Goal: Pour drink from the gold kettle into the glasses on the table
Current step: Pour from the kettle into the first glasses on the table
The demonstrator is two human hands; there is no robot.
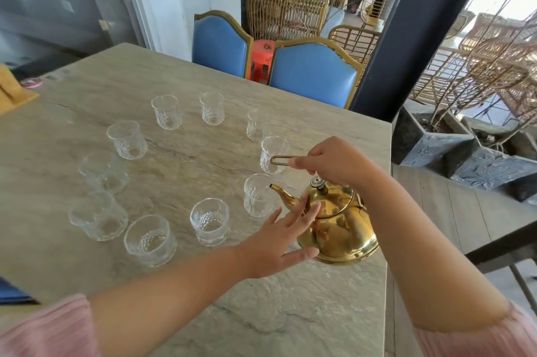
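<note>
A gold kettle (pixel 338 226) stands on the stone table (pixel 180 159) near its right edge, spout pointing left. My right hand (pixel 334 162) is closed on the kettle's thin wire handle above the lid. My left hand (pixel 282 237) is open, fingers spread, its fingertips touching the kettle's left side below the spout. Several clear cut glasses stand in a ring on the table, all looking empty. The nearest glass (pixel 257 195) sits just under the spout tip; another glass (pixel 273 154) stands behind the handle.
Two blue chairs (pixel 313 71) stand at the table's far edge, with wicker furniture (pixel 290 5) behind. A dark pillar (pixel 406 28) and stone planters (pixel 436 141) lie to the right. A yellow wooden object (pixel 13 92) sits at the table's far left.
</note>
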